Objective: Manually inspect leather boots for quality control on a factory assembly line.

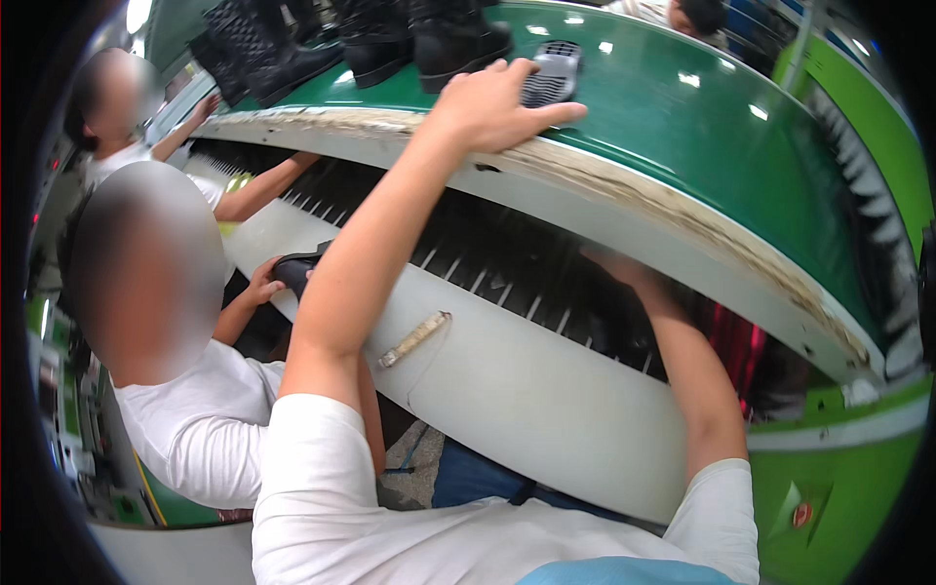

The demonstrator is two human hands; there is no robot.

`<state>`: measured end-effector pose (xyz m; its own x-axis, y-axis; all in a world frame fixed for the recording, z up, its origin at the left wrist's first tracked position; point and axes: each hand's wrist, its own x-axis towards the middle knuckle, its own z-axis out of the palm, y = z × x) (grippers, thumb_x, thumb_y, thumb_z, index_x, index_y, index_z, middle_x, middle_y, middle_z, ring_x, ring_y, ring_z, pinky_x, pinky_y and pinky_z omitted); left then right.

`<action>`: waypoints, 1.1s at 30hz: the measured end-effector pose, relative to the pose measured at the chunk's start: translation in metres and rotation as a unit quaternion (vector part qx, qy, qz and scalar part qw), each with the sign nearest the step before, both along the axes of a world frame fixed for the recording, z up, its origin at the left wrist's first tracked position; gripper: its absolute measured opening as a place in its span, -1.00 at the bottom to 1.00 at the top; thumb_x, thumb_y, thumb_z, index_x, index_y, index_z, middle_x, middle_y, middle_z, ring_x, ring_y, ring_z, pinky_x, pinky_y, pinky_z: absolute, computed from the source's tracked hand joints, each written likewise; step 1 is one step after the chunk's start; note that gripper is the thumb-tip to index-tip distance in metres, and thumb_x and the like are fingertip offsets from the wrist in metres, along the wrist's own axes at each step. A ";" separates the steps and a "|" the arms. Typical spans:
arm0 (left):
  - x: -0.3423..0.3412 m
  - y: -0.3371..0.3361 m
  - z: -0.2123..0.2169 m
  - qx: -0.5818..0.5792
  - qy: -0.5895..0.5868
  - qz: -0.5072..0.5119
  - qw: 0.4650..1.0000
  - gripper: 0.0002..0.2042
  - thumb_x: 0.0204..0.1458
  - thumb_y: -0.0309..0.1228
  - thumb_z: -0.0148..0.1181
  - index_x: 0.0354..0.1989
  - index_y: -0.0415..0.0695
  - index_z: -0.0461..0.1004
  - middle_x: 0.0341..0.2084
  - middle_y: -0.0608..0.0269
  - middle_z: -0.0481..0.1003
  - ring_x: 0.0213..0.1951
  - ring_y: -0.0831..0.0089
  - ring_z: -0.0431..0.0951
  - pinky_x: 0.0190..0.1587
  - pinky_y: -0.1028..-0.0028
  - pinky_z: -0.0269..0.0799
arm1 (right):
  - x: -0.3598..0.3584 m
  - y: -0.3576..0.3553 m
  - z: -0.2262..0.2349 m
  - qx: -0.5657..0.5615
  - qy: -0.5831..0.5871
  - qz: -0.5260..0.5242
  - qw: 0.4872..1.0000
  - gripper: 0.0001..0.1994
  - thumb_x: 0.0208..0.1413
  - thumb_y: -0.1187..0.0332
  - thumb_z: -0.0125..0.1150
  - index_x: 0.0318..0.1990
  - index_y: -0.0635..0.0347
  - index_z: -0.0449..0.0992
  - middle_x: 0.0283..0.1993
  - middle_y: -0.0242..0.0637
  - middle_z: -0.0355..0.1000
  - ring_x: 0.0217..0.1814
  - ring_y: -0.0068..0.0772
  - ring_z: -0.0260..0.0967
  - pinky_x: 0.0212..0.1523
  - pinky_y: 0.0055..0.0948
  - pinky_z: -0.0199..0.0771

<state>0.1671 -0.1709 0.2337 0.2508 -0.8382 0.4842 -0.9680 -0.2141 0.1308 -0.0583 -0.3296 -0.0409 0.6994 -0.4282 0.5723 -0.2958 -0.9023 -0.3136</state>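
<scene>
My left hand (492, 105) rests on the worn front edge of a green-topped conveyor table (648, 122), fingers spread and thumb pointing right. Just beyond its fingertips lies a dark shoe sole (556, 68) with a ridged tread, and whether the fingers touch it I cannot tell. Below the tabletop my right hand (612, 263) reaches into the shadowed slot over a lower row of rollers or slats (487, 283). It is smeared and its fingers are lost in the dark. A black shape (624, 327), too dim to name, is beneath it.
Black boots (453, 49) stand on the green top at the back left. On the white shelf (546, 400) before me lies a wrapped stick with thread (416, 338). A co-worker close on my left holds a black shoe (295, 270). Green machine housing (838, 487) borders the right.
</scene>
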 end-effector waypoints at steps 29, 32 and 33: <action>0.001 0.019 -0.004 -0.556 0.213 -0.188 0.781 -0.64 0.29 -0.57 0.38 0.21 -0.24 0.44 -0.14 0.07 0.77 -0.18 0.44 0.74 -0.04 0.50 0.61 | -0.169 0.183 0.120 0.601 -0.079 0.072 0.792 -0.50 0.33 0.00 0.42 0.24 0.17 0.64 0.01 -0.19 0.65 -0.03 -0.32 0.64 0.05 -0.41 0.62; -0.034 0.060 0.023 -0.668 0.288 -0.191 0.659 -0.71 0.36 -0.43 0.44 0.08 -0.29 0.49 -0.22 0.15 0.75 -0.22 0.61 0.67 -0.12 0.64 0.56 | -0.178 0.195 0.120 0.864 -0.126 0.034 0.486 -0.54 0.36 -0.01 0.33 0.12 0.22 0.68 -0.13 -0.23 0.65 -0.19 -0.35 0.62 -0.11 -0.44 0.62; -0.050 0.074 0.032 -0.674 0.302 -0.196 0.646 -0.73 0.35 -0.40 0.46 0.02 -0.30 0.53 -0.23 0.18 0.75 -0.24 0.63 0.66 -0.15 0.65 0.55 | -0.192 0.193 0.097 0.841 -0.137 0.049 0.521 -0.50 0.30 -0.13 0.33 -0.02 0.19 0.70 -0.24 -0.24 0.67 -0.24 -0.36 0.63 -0.18 -0.40 0.63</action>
<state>0.1174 -0.0969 0.2659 0.6318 0.1849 0.7528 -0.5987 0.7332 0.3224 -0.2500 -0.1367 0.0565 0.7555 -0.4556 -0.4708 -0.0096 0.7108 -0.7033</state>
